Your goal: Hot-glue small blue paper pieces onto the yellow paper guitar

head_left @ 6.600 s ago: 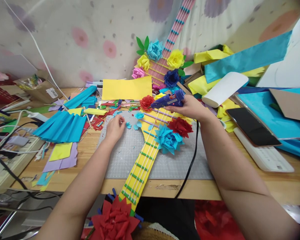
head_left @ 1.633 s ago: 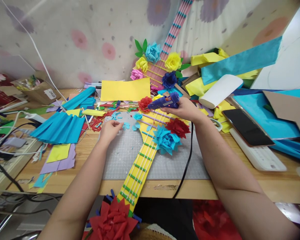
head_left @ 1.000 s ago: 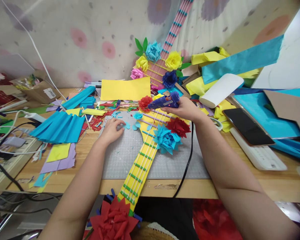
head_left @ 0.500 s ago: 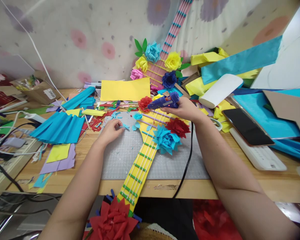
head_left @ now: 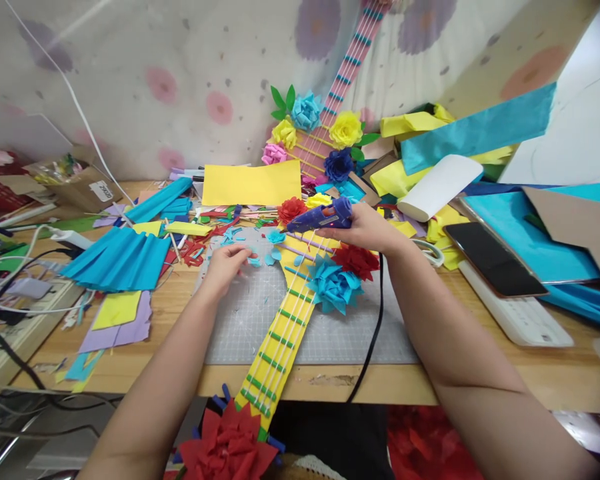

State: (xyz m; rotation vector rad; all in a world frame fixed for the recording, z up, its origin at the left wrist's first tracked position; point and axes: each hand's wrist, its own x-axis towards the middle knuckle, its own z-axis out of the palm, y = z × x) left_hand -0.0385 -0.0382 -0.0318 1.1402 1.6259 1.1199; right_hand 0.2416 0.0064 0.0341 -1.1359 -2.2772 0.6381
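Note:
A blue hot glue gun [head_left: 325,215] is gripped in my right hand [head_left: 365,230], its nozzle pointing left above a yellow paper guitar [head_left: 286,313]. The guitar lies slantwise, its neck toward me, with white strings and green frets. On its body are a red flower [head_left: 291,211], a large blue flower [head_left: 334,283], a dark red flower [head_left: 357,260] and a small blue flower [head_left: 276,237] near the nozzle. Left of the guitar, my left hand [head_left: 226,268] pinches what looks like a small blue paper petal [head_left: 253,259] at its fingertips. Its other fingers are curled.
The guitar rests on a grey cutting mat [head_left: 360,340]. The glue gun's black cord [head_left: 375,327] drops over the table edge. Paper scraps and pleated blue paper [head_left: 120,257] lie left; a phone [head_left: 495,258] and a white device [head_left: 520,307] right. A pink paper guitar [head_left: 313,143] leans behind.
My right hand has brought the glue gun slightly left and down, toward the small blue flower. My left hand has shifted a little, staying beside the guitar body. The view has tilted slightly.

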